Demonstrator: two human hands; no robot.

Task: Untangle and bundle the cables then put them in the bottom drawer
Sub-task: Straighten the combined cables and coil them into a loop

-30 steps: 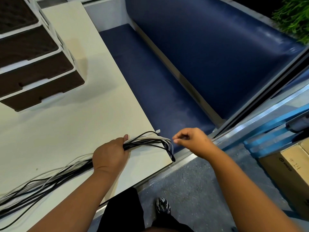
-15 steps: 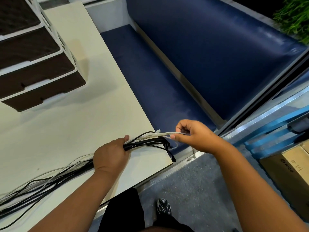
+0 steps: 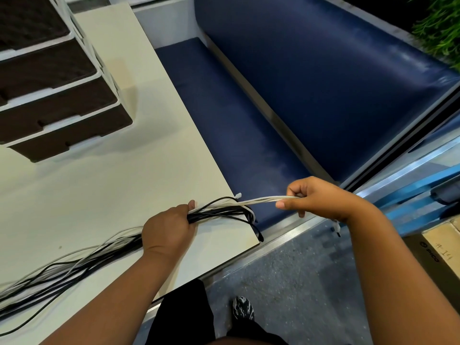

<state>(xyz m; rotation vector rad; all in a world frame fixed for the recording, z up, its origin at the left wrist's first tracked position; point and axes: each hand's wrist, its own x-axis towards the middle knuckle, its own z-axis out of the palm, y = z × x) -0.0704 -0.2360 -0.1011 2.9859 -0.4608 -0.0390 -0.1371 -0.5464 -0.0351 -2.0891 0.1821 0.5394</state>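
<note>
A bundle of black, grey and white cables [image 3: 74, 265] lies across the white table [image 3: 104, 195], trailing off to the lower left. My left hand [image 3: 166, 230] grips the bundle near the table's right corner, where the cables loop round. My right hand [image 3: 321, 197] pinches a few white cables [image 3: 261, 200] and holds them stretched out to the right, off the table edge. Their plug ends [image 3: 336, 226] dangle below that wrist. The drawer unit [image 3: 57, 95] with dark brown drawers stands at the table's far left; its bottom drawer [image 3: 74, 138] is closed.
A blue padded bench [image 3: 249, 125] runs along the table's right side. A cardboard box [image 3: 438, 250] sits on the floor at the right, beside a blue metal frame [image 3: 410, 195]. My shoe [image 3: 242, 310] stands on the grey floor. Green plant leaves [image 3: 440, 28] show at top right.
My right hand reached to the cable loop, took the white cables and has drawn them out to the right. My left hand kept its grip on the bundle.
</note>
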